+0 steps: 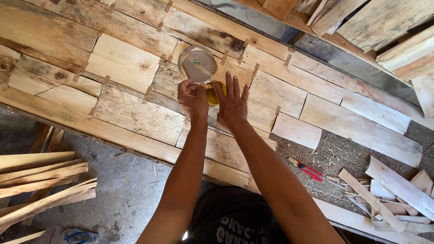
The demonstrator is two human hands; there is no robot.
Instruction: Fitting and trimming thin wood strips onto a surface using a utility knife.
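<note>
On the veneer sheet [135, 115], left hand [193, 99] grips a tape dispenser [199, 68], right hand [233, 105] flat.

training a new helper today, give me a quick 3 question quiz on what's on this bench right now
1. True or false: the right hand lies flat with its fingers spread on the wooden pieces.
2. What sits just beyond both hands? A) a hammer B) a roll of tape C) a paint can
3. Which hand is curled into a fist at the yellow dispenser?

Key:
1. True
2. B
3. The left hand
</note>
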